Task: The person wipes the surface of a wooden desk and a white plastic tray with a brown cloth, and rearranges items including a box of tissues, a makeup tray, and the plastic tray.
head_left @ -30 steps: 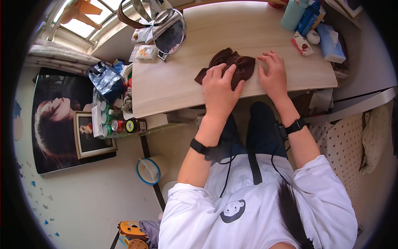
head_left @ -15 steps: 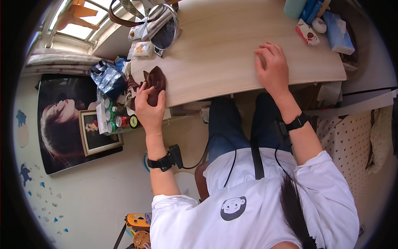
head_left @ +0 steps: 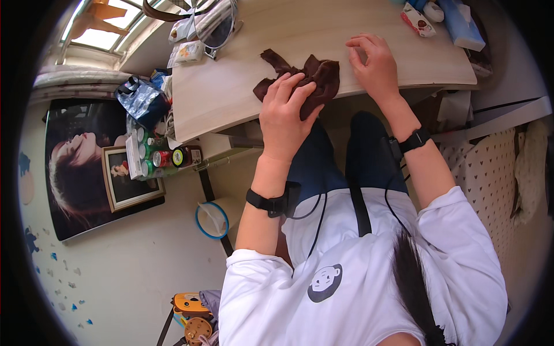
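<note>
Head view, brown cloth, back rightward

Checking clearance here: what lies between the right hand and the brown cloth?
In the head view, only a narrow strip of pale tabletop lies between the right hand and the brown cloth.

A crumpled, dark brown cloth sits bunched at the pale table's near edge, its lower part seemingly overhanging.
</note>
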The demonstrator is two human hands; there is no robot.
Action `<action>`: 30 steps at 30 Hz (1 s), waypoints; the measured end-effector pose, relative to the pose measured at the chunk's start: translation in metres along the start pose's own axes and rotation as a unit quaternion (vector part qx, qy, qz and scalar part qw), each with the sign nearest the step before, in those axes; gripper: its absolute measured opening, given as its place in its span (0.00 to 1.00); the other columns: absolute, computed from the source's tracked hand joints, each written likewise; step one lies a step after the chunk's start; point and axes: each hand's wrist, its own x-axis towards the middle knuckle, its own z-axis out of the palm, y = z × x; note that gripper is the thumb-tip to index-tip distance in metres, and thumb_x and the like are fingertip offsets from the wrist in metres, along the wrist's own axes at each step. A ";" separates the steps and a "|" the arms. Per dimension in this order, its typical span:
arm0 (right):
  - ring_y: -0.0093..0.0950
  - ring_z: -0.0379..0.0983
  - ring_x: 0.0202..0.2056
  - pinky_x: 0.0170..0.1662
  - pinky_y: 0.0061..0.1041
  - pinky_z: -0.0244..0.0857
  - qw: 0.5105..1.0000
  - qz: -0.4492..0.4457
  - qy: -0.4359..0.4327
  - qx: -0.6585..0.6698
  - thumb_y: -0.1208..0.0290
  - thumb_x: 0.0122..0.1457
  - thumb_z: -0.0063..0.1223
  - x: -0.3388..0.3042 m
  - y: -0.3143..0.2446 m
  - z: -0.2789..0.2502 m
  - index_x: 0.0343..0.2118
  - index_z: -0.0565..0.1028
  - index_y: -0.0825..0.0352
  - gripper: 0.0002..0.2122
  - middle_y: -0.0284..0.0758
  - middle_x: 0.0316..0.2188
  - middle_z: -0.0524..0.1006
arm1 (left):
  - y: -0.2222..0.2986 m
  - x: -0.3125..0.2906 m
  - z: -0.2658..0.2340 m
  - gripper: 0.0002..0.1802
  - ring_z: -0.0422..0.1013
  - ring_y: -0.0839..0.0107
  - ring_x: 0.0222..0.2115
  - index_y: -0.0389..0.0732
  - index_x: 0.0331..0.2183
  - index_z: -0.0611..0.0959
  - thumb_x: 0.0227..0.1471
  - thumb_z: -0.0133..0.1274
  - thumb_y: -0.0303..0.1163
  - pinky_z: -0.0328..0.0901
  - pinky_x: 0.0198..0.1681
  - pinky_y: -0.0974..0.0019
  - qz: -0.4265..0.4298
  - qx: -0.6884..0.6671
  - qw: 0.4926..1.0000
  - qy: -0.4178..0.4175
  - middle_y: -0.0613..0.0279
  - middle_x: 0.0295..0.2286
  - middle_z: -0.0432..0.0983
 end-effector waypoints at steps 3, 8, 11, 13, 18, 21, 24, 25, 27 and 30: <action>0.38 0.72 0.44 0.46 0.34 0.69 0.994 -0.086 0.057 0.022 0.76 0.52 0.54 -0.006 0.003 -0.014 0.33 0.78 0.64 0.06 0.35 0.37 0.78 | -0.019 -0.010 -0.017 0.24 0.71 0.55 0.46 0.43 0.40 0.83 0.36 0.69 0.27 0.67 0.51 0.57 0.011 0.027 0.999 0.016 0.60 0.45 0.77; 0.38 0.72 0.47 0.48 0.34 0.69 0.994 -0.093 0.019 0.063 0.81 0.51 0.54 -0.061 -0.006 -0.036 0.34 0.77 0.64 0.08 0.35 0.38 0.77 | -0.054 -0.045 -0.050 0.23 0.71 0.55 0.47 0.43 0.39 0.83 0.36 0.69 0.24 0.67 0.51 0.56 -0.031 0.090 0.994 0.059 0.59 0.44 0.77; 0.38 0.73 0.49 0.49 0.35 0.69 0.993 -0.108 0.016 0.054 0.83 0.48 0.54 -0.089 -0.009 -0.051 0.34 0.77 0.64 0.10 0.34 0.39 0.77 | -0.059 -0.064 -0.068 0.23 0.72 0.57 0.46 0.42 0.40 0.83 0.37 0.67 0.21 0.67 0.51 0.58 -0.039 0.112 0.988 0.101 0.58 0.44 0.77; 0.40 0.71 0.51 0.51 0.36 0.68 0.990 -0.137 0.000 0.041 0.87 0.48 0.53 -0.106 -0.001 -0.062 0.36 0.78 0.65 0.12 0.35 0.43 0.77 | -0.059 -0.079 -0.064 0.22 0.72 0.58 0.45 0.40 0.41 0.83 0.38 0.67 0.21 0.66 0.51 0.57 -0.051 0.112 0.982 0.141 0.57 0.44 0.77; 0.41 0.70 0.52 0.53 0.37 0.67 0.997 -0.066 -0.030 0.028 0.86 0.48 0.53 -0.132 0.009 -0.052 0.38 0.78 0.64 0.14 0.35 0.44 0.77 | -0.058 -0.116 -0.032 0.22 0.72 0.56 0.44 0.39 0.42 0.83 0.40 0.67 0.23 0.66 0.50 0.58 -0.122 0.097 0.969 0.191 0.53 0.45 0.76; 0.40 0.68 0.54 0.54 0.38 0.64 0.998 -0.058 -0.033 -0.009 0.81 0.47 0.55 -0.132 0.028 -0.035 0.43 0.77 0.63 0.17 0.36 0.46 0.75 | -0.075 -0.118 -0.004 0.21 0.71 0.53 0.45 0.37 0.42 0.82 0.42 0.66 0.26 0.66 0.50 0.55 -0.150 0.092 0.964 0.199 0.51 0.45 0.75; 0.41 0.59 0.61 0.61 0.44 0.57 0.993 0.008 -0.090 -0.070 0.78 0.50 0.55 -0.135 0.035 -0.022 0.55 0.70 0.61 0.25 0.37 0.55 0.68 | -0.085 -0.109 0.018 0.24 0.69 0.47 0.46 0.40 0.44 0.83 0.43 0.66 0.37 0.63 0.53 0.50 -0.150 0.197 0.958 0.143 0.50 0.44 0.75; 0.41 0.57 0.62 0.62 0.47 0.54 0.988 0.003 -0.107 -0.110 0.77 0.49 0.56 -0.136 0.034 -0.019 0.57 0.68 0.61 0.28 0.37 0.56 0.66 | -0.084 -0.110 0.020 0.24 0.69 0.47 0.46 0.40 0.44 0.83 0.43 0.66 0.37 0.63 0.53 0.50 -0.146 0.197 0.959 0.141 0.50 0.44 0.75; 0.41 0.55 0.63 0.63 0.50 0.52 0.980 0.009 -0.124 -0.158 0.75 0.48 0.57 -0.140 0.036 -0.018 0.59 0.65 0.60 0.31 0.37 0.57 0.64 | -0.069 -0.104 0.032 0.24 0.65 0.47 0.47 0.42 0.44 0.82 0.42 0.64 0.34 0.63 0.52 0.50 -0.130 0.226 0.962 0.086 0.53 0.45 0.74; 0.40 0.54 0.64 0.64 0.54 0.50 0.982 0.023 -0.116 -0.147 0.75 0.47 0.58 -0.140 0.039 -0.022 0.60 0.64 0.59 0.33 0.36 0.58 0.64 | -0.034 -0.086 0.052 0.24 0.65 0.46 0.47 0.43 0.45 0.82 0.41 0.63 0.32 0.64 0.51 0.51 -0.075 0.191 0.978 0.031 0.55 0.45 0.74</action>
